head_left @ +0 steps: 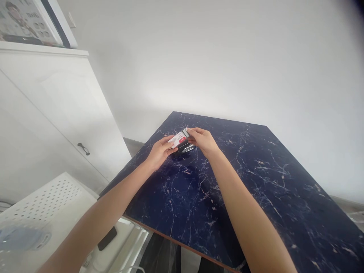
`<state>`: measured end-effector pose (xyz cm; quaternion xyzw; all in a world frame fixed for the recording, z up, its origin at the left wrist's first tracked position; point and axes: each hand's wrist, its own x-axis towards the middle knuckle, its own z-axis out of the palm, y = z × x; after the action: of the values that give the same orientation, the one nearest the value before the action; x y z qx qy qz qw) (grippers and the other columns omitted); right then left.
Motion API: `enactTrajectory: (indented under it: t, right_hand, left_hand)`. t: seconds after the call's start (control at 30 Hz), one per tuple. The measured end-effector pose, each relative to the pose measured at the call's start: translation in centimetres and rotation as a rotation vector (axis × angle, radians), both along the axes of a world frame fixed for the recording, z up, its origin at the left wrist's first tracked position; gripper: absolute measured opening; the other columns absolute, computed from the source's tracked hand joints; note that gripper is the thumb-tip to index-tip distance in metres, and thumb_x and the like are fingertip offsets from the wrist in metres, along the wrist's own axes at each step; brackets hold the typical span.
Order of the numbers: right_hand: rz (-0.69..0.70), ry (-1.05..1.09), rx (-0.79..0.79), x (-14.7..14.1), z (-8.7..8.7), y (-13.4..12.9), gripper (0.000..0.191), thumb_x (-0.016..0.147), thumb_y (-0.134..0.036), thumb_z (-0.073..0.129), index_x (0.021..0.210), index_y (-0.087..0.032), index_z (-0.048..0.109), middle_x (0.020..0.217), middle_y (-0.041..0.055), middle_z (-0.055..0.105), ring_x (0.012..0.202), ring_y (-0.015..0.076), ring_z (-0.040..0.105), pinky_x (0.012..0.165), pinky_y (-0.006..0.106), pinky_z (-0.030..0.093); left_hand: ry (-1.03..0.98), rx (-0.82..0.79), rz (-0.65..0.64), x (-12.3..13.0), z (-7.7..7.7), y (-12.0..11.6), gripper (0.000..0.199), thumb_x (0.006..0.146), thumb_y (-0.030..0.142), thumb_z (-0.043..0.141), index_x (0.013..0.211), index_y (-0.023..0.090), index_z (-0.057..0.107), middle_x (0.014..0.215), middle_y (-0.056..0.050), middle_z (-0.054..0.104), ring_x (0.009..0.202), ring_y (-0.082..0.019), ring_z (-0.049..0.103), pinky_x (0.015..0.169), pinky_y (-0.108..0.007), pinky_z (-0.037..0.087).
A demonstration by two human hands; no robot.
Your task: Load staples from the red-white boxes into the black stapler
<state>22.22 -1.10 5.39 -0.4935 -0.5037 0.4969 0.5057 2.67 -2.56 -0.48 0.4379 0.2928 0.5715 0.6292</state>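
Note:
Between my two hands a small white card or packet with red print [178, 139] is held tilted above the table. My left hand [161, 152] grips its left end between thumb and fingers. My right hand [202, 140] pinches the upper right end, where a grey and dark strip shows. Just under the packet lies a black glossy item [186, 147], partly hidden by the packet and fingers; what it is I cannot make out. Both forearms reach in over the dark blue marbled tabletop [193, 193].
A white cabinet [57, 98] with a dark handle stands at the left. Below it are a white perforated surface [48, 197], a bluish clear item [22, 237] and a dark phone-like object [107, 239]. A pale wall [222, 60] rises behind the table.

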Motion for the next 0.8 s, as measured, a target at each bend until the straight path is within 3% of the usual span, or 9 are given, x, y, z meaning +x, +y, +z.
enactTrajectory:
  t: [0.3, 0.47, 0.67, 0.8]
  right_hand:
    - [-0.065, -0.323, 0.227, 0.0, -0.1, -0.2, 0.023, 0.084, -0.045, 0.072, 0.092, -0.023, 0.077, 0.084, 0.0028, 0.079, 0.069, 0.0175, 0.072, 0.070, 0.029, 0.059]
    - [-0.054, -0.285, 0.243, -0.9, -0.4, -0.5, 0.024, 0.086, -0.044, 0.069, 0.096, -0.024, 0.079, 0.087, 0.0020, 0.080, 0.076, 0.0179, 0.075, 0.074, 0.029, 0.060]
    - [0.064, -0.104, 0.142, -2.0, -0.6, -0.8, 0.024, 0.086, -0.035, 0.070, 0.105, -0.022, 0.078, 0.094, 0.0036, 0.080, 0.083, 0.0175, 0.075, 0.076, 0.028, 0.061]
    - [0.156, -0.125, 0.159, -1.8, -0.6, -0.8, 0.028, 0.085, -0.032, 0.071, 0.111, -0.022, 0.076, 0.104, 0.0037, 0.079, 0.092, 0.0175, 0.074, 0.077, 0.027, 0.059]
  left_hand:
    - [-0.034, 0.009, 0.060, 0.1, 0.4, -0.3, 0.038, 0.080, 0.033, 0.085, 0.114, 0.019, 0.074, 0.122, -0.010, 0.073, 0.111, -0.022, 0.070, 0.097, -0.035, 0.059]
    - [-0.023, 0.028, 0.071, 0.2, 0.4, -0.3, 0.043, 0.076, 0.033, 0.088, 0.114, 0.020, 0.073, 0.120, -0.009, 0.074, 0.108, -0.022, 0.071, 0.092, -0.033, 0.060]
    - [-0.067, 0.040, 0.119, 0.0, 0.2, 0.0, 0.043, 0.074, 0.032, 0.090, 0.111, 0.021, 0.073, 0.117, -0.007, 0.075, 0.108, -0.021, 0.072, 0.094, -0.032, 0.060]
    - [-0.066, 0.055, 0.115, -0.1, 0.2, 0.0, 0.042, 0.075, 0.033, 0.089, 0.111, 0.021, 0.073, 0.116, -0.007, 0.076, 0.107, -0.021, 0.072, 0.096, -0.035, 0.059]
